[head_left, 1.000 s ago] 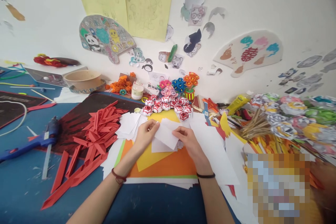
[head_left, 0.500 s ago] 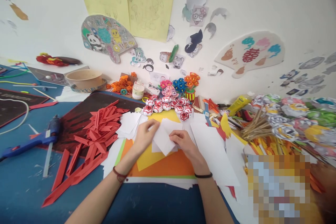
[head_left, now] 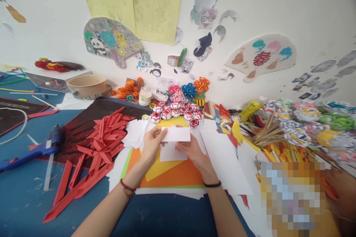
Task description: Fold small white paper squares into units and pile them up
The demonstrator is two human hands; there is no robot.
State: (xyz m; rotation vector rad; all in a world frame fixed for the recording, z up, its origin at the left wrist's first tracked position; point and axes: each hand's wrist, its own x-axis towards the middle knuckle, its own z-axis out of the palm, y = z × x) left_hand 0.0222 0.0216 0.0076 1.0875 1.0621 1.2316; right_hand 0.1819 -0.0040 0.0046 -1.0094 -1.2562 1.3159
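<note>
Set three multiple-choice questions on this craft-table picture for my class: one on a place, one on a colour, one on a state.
1. Where does the blue hot-glue gun lie?
A. at the table's left
B. beside the yellow glue tube
C. in the beige bowl

2. What colour is the heap of folded paper strips?
A. green
B. red
C. white

3. How is the small white paper slip held?
A. by the left hand alone
B. lying untouched
C. between both hands

Answers: 1 A, it rests on the blue tabletop far left. 2 B, the strips are red. 3 C, left hand and right hand grip it.
</note>
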